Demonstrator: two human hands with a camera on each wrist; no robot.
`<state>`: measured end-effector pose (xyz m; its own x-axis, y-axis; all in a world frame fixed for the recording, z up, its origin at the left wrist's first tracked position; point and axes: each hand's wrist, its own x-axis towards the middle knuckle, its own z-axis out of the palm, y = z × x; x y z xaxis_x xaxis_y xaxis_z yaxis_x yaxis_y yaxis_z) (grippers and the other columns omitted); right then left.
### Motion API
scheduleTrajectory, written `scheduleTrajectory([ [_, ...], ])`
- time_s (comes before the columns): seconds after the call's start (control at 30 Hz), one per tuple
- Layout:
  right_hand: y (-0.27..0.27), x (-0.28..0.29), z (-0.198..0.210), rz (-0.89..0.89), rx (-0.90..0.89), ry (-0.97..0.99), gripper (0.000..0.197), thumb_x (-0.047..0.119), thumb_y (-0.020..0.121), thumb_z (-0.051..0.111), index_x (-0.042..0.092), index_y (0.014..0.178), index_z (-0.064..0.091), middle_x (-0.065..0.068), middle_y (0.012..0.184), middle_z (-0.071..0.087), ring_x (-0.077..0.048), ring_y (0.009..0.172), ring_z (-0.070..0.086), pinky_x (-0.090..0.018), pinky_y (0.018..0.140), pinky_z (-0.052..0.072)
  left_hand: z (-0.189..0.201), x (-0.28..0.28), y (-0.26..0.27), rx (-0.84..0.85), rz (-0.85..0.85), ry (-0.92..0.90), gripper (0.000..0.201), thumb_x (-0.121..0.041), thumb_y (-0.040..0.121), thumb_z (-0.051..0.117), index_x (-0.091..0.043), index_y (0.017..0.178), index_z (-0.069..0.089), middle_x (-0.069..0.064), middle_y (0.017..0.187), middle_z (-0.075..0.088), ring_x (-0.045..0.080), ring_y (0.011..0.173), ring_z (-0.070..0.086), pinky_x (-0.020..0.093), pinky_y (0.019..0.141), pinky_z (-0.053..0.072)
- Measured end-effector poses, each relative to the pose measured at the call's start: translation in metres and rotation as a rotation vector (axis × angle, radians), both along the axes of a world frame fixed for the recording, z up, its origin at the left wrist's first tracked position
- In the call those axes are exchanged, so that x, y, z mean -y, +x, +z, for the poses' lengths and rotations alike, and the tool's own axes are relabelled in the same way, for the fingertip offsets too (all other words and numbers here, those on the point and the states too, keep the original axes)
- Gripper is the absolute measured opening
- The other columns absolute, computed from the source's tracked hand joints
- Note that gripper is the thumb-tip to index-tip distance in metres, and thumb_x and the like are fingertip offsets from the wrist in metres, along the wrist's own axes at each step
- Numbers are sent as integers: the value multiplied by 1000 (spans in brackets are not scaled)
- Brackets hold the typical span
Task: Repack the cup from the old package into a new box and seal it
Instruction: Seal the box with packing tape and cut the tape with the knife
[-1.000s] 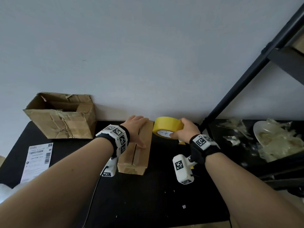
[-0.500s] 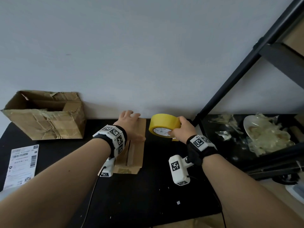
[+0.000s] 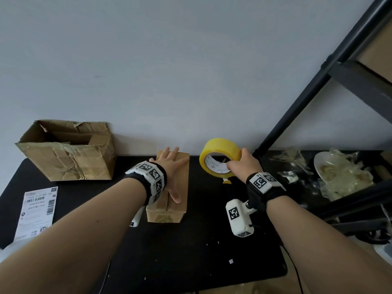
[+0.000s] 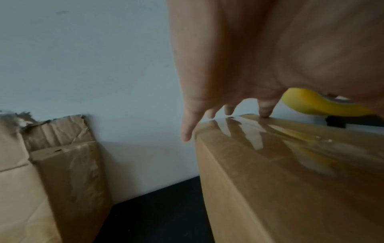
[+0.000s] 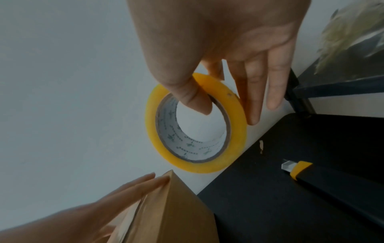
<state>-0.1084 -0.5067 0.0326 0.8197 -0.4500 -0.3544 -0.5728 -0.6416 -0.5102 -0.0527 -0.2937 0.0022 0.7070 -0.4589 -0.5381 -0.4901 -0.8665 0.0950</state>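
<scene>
One small new box (image 3: pixel 169 187) lies in the lower middle of the head view, flaps closed, its top glossy and probably slick; the cardboard looks stiff and light, best steadied flat from above. The left hand (image 3: pixel 169 172) presses on it with fingers straight and spread. Just right, clear of the box, the right hand (image 3: pixel 241 164) pinches the tape roll (image 3: pixel 218 158), thumb through its core. The old package (image 3: pixel 67 151) stands open at left.
</scene>
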Motion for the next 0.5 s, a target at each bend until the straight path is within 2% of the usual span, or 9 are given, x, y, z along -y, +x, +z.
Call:
scheduleTrajectory([
  [0.07, 5, 0, 8, 31, -18, -11, 24, 17, 84, 54, 17, 104, 41, -1, 89, 49, -25, 86, 51, -32, 73, 39, 8, 1, 8, 25, 80, -83, 117, -54, 59, 81, -36, 149, 9, -1, 158, -7, 25, 146, -6, 57, 113, 15],
  [0.1, 2, 2, 12, 46, 5, -31, 23, 15, 84, 53, 18, 102, 40, 0, 86, 48, -26, 85, 51, -32, 72, 39, 12, 2, 7, 55, 159, -230, 103, -50, 67, 78, -32, 148, 18, 1, 158, 3, 23, 146, 4, 51, 115, 19],
  [0.13, -8, 6, 37, 66, 74, -68, 22, 14, 83, 52, 18, 100, 39, 0, 84, 47, -27, 84, 51, -33, 71, 40, 39, 8, 4, 121, 228, -442, 83, -46, 76, 72, -27, 145, 29, 2, 156, 16, 22, 144, 16, 44, 115, 23],
  [0.2, -2, 9, 40, 115, 77, -97, 27, 12, 81, 52, 19, 104, 40, -3, 88, 51, -29, 85, 53, -34, 72, 44, 59, 15, 13, 6, 404, -787, 50, -44, 89, 57, -21, 133, 51, 2, 144, 44, 19, 133, 40, 33, 109, 32],
  [0.23, -2, 8, 42, 154, 86, -117, 32, 10, 80, 52, 20, 108, 42, -4, 93, 54, -30, 87, 54, -34, 74, 46, 69, 21, 15, -76, 412, -855, 45, -47, 91, 51, -20, 126, 58, 1, 135, 53, 18, 126, 47, 33, 106, 35],
  [0.3, -5, 2, 42, 204, 95, -117, 42, 7, 79, 53, 24, 117, 46, -5, 97, 58, -28, 91, 56, -33, 77, 48, 79, 33, 9, -179, 345, -828, 44, -52, 91, 47, -19, 116, 64, -3, 118, 61, 15, 115, 53, 32, 102, 39],
  [0.4, -8, -5, 43, 245, 109, -91, 48, 5, 80, 54, 28, 122, 47, -2, 94, 58, -24, 86, 56, -30, 74, 46, 79, 41, 4, -170, 246, -714, 31, -47, 90, 54, -20, 98, 67, -5, 91, 60, 14, 94, 55, 28, 84, 41],
  [0.43, -7, -7, 45, 250, 118, -79, 49, 5, 81, 54, 29, 122, 47, -1, 93, 57, -24, 86, 55, -30, 74, 46, 78, 40, 4, -182, 247, -726, 26, -46, 90, 56, -22, 93, 66, -5, 88, 60, 14, 92, 55, 27, 83, 41],
  [0.5, -6, -8, 49, 258, 147, -54, 52, 3, 80, 54, 30, 123, 48, -1, 95, 57, -24, 88, 56, -32, 77, 49, 80, 33, 6, -215, 267, -773, 21, -43, 90, 57, -25, 94, 67, -4, 95, 62, 13, 96, 55, 27, 87, 40],
])
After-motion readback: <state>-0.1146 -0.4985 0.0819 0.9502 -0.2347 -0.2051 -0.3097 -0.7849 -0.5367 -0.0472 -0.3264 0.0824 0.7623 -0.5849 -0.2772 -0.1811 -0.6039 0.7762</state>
